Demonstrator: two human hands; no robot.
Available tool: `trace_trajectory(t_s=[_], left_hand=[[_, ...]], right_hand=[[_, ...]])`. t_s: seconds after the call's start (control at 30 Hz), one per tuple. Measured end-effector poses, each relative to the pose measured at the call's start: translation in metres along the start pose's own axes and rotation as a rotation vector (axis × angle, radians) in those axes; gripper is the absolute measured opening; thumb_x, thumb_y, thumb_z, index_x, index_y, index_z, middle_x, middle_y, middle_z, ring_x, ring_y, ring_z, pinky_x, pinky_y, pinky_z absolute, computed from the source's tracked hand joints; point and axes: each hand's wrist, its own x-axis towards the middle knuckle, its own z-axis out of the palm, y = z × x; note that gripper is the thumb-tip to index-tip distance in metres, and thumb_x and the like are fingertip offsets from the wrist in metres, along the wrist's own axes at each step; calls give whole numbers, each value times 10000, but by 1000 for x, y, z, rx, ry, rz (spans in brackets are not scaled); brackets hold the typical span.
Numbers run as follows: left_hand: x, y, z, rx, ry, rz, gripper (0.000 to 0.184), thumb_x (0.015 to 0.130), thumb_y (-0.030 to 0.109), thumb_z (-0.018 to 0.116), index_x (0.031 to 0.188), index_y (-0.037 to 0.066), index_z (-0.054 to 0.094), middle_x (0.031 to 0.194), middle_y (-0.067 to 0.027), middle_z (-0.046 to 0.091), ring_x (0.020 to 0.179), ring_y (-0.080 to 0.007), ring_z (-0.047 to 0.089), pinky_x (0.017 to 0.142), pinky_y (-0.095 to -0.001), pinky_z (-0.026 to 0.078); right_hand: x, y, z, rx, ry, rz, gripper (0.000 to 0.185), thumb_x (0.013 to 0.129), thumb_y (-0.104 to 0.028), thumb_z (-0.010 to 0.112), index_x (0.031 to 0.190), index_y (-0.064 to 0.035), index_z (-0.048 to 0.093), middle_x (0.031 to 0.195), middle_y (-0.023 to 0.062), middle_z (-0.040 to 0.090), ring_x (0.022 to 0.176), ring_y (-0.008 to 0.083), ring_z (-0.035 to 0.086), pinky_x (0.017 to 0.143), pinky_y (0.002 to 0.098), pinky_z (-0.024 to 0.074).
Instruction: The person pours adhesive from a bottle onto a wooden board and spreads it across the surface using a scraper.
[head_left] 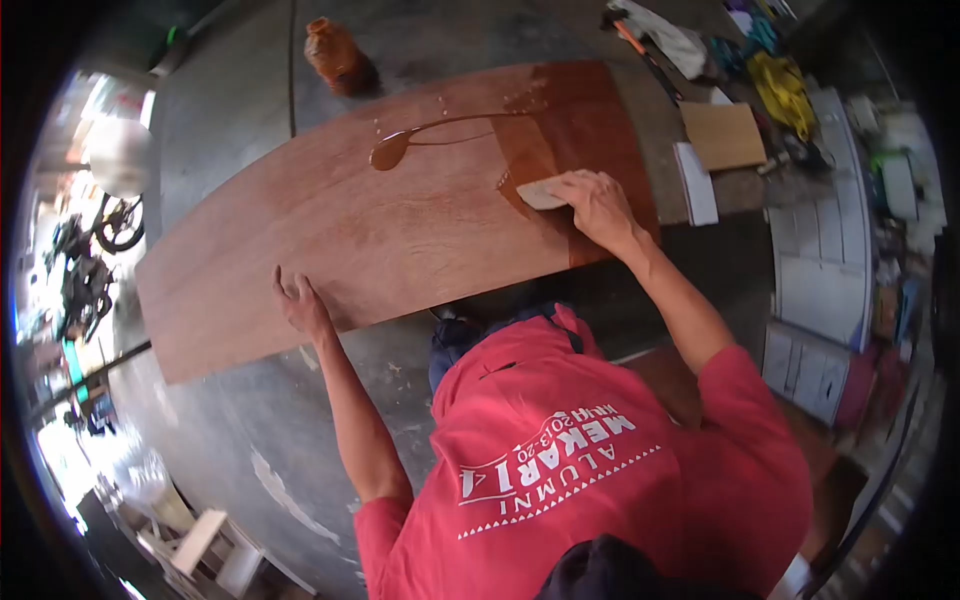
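A long wooden panel [400,230] with a curved far edge lies before me. Its right end is wet and dark reddish-brown, while the left part looks paler and dry. My right hand [600,210] pinches a pale, flat pad [541,194], pressed on the panel at the border of the wet area. A puddle of brown liquid [390,152] with a thin trail running right lies on the panel's upper middle. At the near left edge, my left hand [302,308] rests with its fingers apart, holding nothing.
An orange-brown bottle [335,55] stands beyond the panel on the dark table [220,110]. At the right are a light wooden piece [722,136], a white sheet [696,184], a yellow cloth [782,92] and a long orange-handled tool [640,47]. White cabinets [820,250] stand farther right.
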Motion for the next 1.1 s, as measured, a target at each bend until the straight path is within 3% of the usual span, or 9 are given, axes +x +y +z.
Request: trace_trajectory(t_s=[0.07, 0.13, 0.23, 0.3, 0.37, 0.5, 0.67, 0.87, 1.1], left_hand=[[26, 1, 27, -17, -62, 16, 608, 944, 249, 687, 1496, 48, 531, 1557, -167, 522, 1467, -385, 441, 1213, -542, 305], [32, 6, 47, 426, -10, -65, 758, 899, 386, 720, 1550, 89, 472, 1660, -157, 387, 1550, -409, 295, 1238, -635, 178], [24, 13, 58, 524, 5, -72, 821, 888, 485, 691, 1580, 124, 435, 1709, -155, 285, 1586, -422, 187, 1242, -673, 83], [22, 21, 61, 559, 19, -66, 800, 903, 487, 665, 1577, 123, 437, 1703, -167, 293, 1580, -426, 203, 1241, -668, 101], [17, 24, 62, 597, 39, -72, 779, 917, 488, 640, 1575, 122, 439, 1696, -179, 300, 1573, -429, 220, 1240, -663, 118], [19, 23, 72, 649, 100, -26, 731, 944, 478, 590, 1562, 116, 448, 1683, -199, 311, 1557, -434, 252, 1235, -654, 164], [17, 33, 72, 725, 110, -3, 685, 967, 435, 565, 1558, 111, 444, 1675, -207, 321, 1549, -437, 269, 1233, -645, 193], [18, 34, 75, 759, 105, -21, 657, 974, 411, 556, 1551, 115, 448, 1668, -213, 333, 1545, -441, 276, 1237, -641, 190], [19, 33, 77, 765, 115, -13, 646, 975, 397, 554, 1547, 114, 448, 1666, -211, 334, 1548, -432, 273, 1238, -644, 185]], right_hand=[[-32, -19, -6, 6, 4, 65, 275, 864, -45, 571, 1039, -103, 775, 1056, 74, 736, 990, 323, 691, 803, 469, 520], [-60, -46, -15, 1, -8, 131, 271, 830, -16, 604, 1037, -81, 767, 1081, 75, 744, 1015, 307, 688, 817, 463, 532], [-96, -72, -24, -17, -99, 176, 302, 807, -9, 624, 1062, -81, 770, 1078, 73, 742, 1021, 308, 687, 839, 458, 538], [-100, -81, -42, 28, -95, 165, 283, 810, -10, 643, 1053, -66, 776, 1030, 97, 751, 986, 339, 702, 829, 463, 545], [-100, -76, -57, 240, -269, 361, 245, 844, -31, 653, 1057, -38, 775, 997, 128, 761, 948, 373, 718, 810, 470, 553], [-54, -26, -53, 533, 5, 630, 257, 929, -132, 672, 1128, 16, 741, 1091, 223, 747, 1029, 417, 709, 891, 452, 559], [53, 23, -30, 380, 193, 472, 291, 946, -129, 655, 1200, 0, 715, 1135, 213, 745, 1058, 396, 710, 903, 440, 556], [133, 59, 14, -138, 296, 57, 329, 900, -4, 633, 1173, -133, 765, 1221, 21, 755, 1146, 213, 683, 863, 383, 468], [147, 80, 43, -223, 327, 8, 305, 929, -34, 585, 1149, -120, 779, 1208, 30, 755, 1152, 250, 667, 869, 410, 467]])
